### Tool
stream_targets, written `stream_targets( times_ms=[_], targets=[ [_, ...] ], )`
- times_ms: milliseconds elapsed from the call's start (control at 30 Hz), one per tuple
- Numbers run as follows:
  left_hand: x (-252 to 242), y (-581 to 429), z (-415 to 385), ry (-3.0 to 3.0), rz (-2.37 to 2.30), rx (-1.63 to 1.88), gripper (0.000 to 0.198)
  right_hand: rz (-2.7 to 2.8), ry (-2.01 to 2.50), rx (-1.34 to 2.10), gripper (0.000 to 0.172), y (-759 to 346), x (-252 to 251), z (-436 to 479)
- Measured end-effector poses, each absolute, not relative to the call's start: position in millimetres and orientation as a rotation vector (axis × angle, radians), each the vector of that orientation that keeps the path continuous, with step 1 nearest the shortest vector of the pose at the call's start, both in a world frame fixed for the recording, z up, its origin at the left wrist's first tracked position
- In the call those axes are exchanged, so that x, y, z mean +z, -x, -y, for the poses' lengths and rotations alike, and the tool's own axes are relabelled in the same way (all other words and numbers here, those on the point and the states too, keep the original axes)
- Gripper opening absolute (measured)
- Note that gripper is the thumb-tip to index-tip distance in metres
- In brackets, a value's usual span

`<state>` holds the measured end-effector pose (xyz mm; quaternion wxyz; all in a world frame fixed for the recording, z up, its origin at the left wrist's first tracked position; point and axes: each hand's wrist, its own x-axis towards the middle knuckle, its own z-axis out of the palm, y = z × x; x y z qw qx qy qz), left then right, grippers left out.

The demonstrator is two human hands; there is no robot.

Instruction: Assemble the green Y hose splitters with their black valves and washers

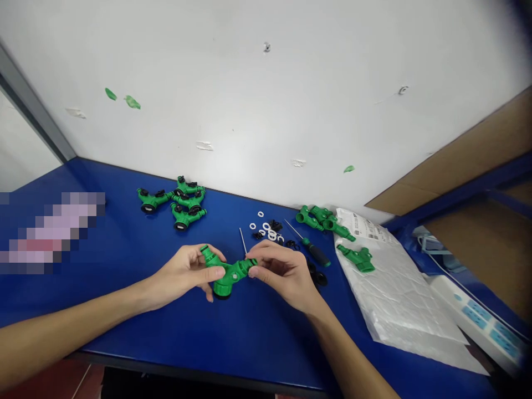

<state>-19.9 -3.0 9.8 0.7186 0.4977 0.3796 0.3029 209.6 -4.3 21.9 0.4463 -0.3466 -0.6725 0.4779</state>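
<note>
Both my hands hold one green plastic Y-shaped hose connector point(226, 271) just above the blue table point(124, 288). My left hand point(187, 274) grips its left arm with thumb and fingers closed around it. My right hand point(282, 271) pinches the tip of its right arm; a thin metal pin point(243, 239) rises just behind those fingers, and I cannot tell whether they hold it. Small white rings point(266, 227) and black rings point(291, 243) lie scattered just behind my right hand.
Several finished green connectors point(178, 205) lie at the back left. More green parts point(322, 219) and a screwdriver point(313, 250) sit at the right, beside white padded packets point(399, 299) carrying one green part point(358, 258). A power strip point(477, 313) lies at far right. A white wall stands behind.
</note>
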Motion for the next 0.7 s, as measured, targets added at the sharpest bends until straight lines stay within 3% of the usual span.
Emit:
stream_targets(
  times_ms=[233,433,700],
  targets=[
    [13,19,5,-0.931,-0.727,0.664,0.037,1.666,0.775,1.352,0.016,-215,29,3],
    [10,19,6,-1.129,-0.807,0.691,0.032,1.735,0.784,1.340,0.017,-217,32,5],
    [12,18,12,-1.302,-0.936,0.721,0.027,1.613,1.207,1.443,0.030,-207,33,8]
  ],
)
